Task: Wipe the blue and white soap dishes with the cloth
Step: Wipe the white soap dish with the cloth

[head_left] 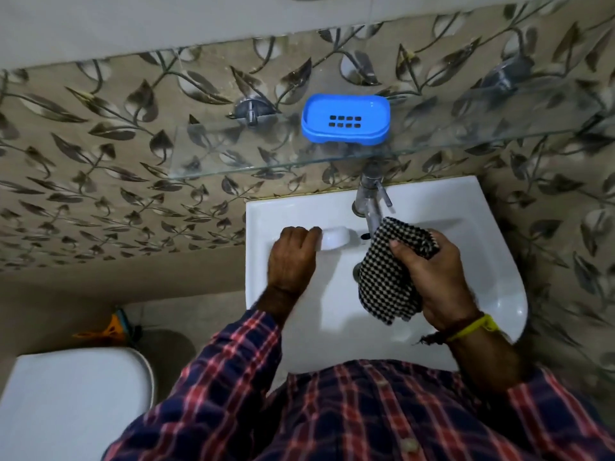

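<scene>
head | left hand (pixel 293 254) grips white soap dish (pixel 336 238), long axis left-right | right hand (pixel 432 277) clutches cloth (pixel 386 277)

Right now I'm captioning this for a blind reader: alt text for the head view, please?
A person's left hand grips a white soap dish at the sink, while the right hand holds a checked cloth beside the tap. A blue soap dish sits on the glass shelf above.
</scene>
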The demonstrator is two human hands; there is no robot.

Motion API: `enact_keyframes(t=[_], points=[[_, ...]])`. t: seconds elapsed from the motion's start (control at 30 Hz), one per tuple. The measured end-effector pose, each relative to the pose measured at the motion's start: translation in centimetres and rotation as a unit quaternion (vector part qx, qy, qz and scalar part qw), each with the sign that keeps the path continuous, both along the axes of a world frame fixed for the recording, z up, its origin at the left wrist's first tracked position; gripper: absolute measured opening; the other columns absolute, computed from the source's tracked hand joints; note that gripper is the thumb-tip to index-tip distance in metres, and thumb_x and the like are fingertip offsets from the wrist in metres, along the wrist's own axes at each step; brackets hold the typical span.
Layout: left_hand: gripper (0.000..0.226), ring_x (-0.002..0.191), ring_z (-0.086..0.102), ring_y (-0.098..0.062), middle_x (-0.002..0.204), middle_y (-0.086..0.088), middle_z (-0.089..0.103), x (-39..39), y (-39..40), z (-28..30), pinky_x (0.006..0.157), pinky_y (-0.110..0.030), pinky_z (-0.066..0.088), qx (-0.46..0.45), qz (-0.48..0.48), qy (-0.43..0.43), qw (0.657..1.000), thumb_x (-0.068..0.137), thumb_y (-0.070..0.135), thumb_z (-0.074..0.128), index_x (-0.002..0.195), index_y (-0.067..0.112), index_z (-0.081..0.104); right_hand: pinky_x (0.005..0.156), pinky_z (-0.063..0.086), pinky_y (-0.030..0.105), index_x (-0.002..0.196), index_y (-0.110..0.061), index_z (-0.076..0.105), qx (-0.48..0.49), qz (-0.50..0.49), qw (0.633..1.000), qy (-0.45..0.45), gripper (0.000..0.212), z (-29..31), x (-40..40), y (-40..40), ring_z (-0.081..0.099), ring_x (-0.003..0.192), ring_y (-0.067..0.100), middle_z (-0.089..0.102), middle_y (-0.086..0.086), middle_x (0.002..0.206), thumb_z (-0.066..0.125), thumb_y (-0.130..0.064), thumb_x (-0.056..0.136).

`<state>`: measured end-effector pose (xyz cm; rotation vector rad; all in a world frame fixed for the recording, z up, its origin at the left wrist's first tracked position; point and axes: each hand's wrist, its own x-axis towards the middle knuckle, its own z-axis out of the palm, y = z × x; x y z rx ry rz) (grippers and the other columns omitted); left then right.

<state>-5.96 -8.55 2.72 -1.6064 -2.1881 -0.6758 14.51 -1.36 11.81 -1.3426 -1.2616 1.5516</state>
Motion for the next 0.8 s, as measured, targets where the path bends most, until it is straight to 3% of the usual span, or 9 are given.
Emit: enact_keyframes(t=[0.13,0.27,0.3,0.33,0.4,0.47,0.57,0.67,0.8], points=[[0.032,0.073,0.064,-0.040,0.080,-0.019,0.064,0.2,-1.4,0.5,0.051,-0.041,0.055,0.021,0.027,-0.033,0.999,0.069,-0.008,0.076,0.100,0.002,0.072,0.089,0.059,0.048,0.101,-0.014,0.067,0.018,0.007,1.000,-0.006,0.019,0.0,0.1,0.1,0.071,0.097,0.026,0.074,0.007,0.101,0.075,-0.009,0.085],[0.041,0.083,0.061,-0.029,0.092,-0.013,0.066,1.7,-1.8,2.3,0.069,-0.036,0.051,-0.022,0.064,-0.211,0.975,0.078,0.005,0.073,0.117,0.009,0.066,0.089,0.059,0.049,0.103,-0.009,0.068,0.010,0.005,1.000,-0.004,0.020,-0.4,0.6,0.4,0.071,0.096,0.029,0.074,0.009,0.101,0.076,-0.009,0.084],[0.040,0.080,0.061,-0.025,0.091,-0.011,0.068,2.1,-1.6,2.9,0.071,-0.034,0.052,-0.013,0.084,-0.309,0.947,0.081,0.007,0.071,0.120,0.013,0.065,0.087,0.059,0.048,0.102,-0.008,0.069,0.010,0.002,1.000,-0.004,0.020,-0.4,0.7,0.4,0.071,0.094,0.028,0.074,0.009,0.099,0.076,-0.008,0.083],[0.035,0.080,0.063,-0.026,0.089,-0.012,0.070,2.7,-1.4,3.6,0.070,-0.035,0.055,0.008,0.100,-0.440,0.892,0.084,0.007,0.070,0.117,0.016,0.066,0.085,0.060,0.046,0.100,-0.008,0.070,0.008,0.001,1.000,-0.003,0.018,-0.5,0.7,0.6,0.072,0.092,0.027,0.075,0.007,0.096,0.076,-0.007,0.083],[0.026,0.090,0.068,-0.033,0.095,-0.011,0.073,4.1,-1.2,4.9,0.065,-0.040,0.061,0.035,0.098,-0.653,0.750,0.087,0.006,0.067,0.109,0.020,0.068,0.076,0.062,0.038,0.090,-0.013,0.073,0.003,0.009,1.000,-0.003,0.012,-0.7,0.5,0.8,0.074,0.084,0.022,0.077,-0.001,0.084,0.076,-0.006,0.081],[0.037,0.108,0.068,-0.034,0.113,-0.009,0.074,5.1,-1.2,5.7,0.082,-0.047,0.060,0.025,0.074,-0.729,0.680,0.084,0.016,0.068,0.122,0.016,0.065,0.070,0.061,0.034,0.079,-0.018,0.072,0.019,0.040,0.999,-0.022,0.013,-0.4,0.1,0.9,0.074,0.078,0.016,0.077,-0.006,0.075,0.076,-0.005,0.080],[0.081,0.129,0.058,-0.033,0.143,-0.012,0.059,6.2,-1.4,6.5,0.111,-0.054,0.043,-0.008,0.064,-0.805,0.590,0.083,0.045,0.072,0.151,0.015,0.042,0.076,0.062,0.045,0.083,-0.012,0.073,0.039,0.099,0.994,-0.037,0.009,0.1,-0.9,1.2,0.074,0.081,0.026,0.077,0.004,0.082,0.074,-0.004,0.079],[0.082,0.131,0.058,-0.028,0.145,-0.010,0.059,7.4,-1.2,7.5,0.113,-0.049,0.044,-0.020,0.016,-0.808,0.589,0.087,0.071,0.042,0.149,0.018,0.046,0.080,0.062,0.045,0.092,-0.007,0.074,0.031,0.159,0.986,-0.031,0.013,0.9,-1.2,1.1,0.075,0.082,0.025,0.078,0.007,0.086,0.078,-0.007,0.080],[0.092,0.128,0.060,-0.020,0.145,-0.003,0.059,8.0,-0.5,8.3,0.110,-0.043,0.046,-0.031,0.009,-0.788,0.615,0.076,0.081,0.020,0.149,0.031,0.044,0.073,0.062,0.038,0.088,-0.003,0.074,-0.022,0.136,0.990,0.036,0.022,1.9,-1.1,1.0,0.074,0.075,0.021,0.079,0.010,0.084,0.087,-0.013,0.073]])
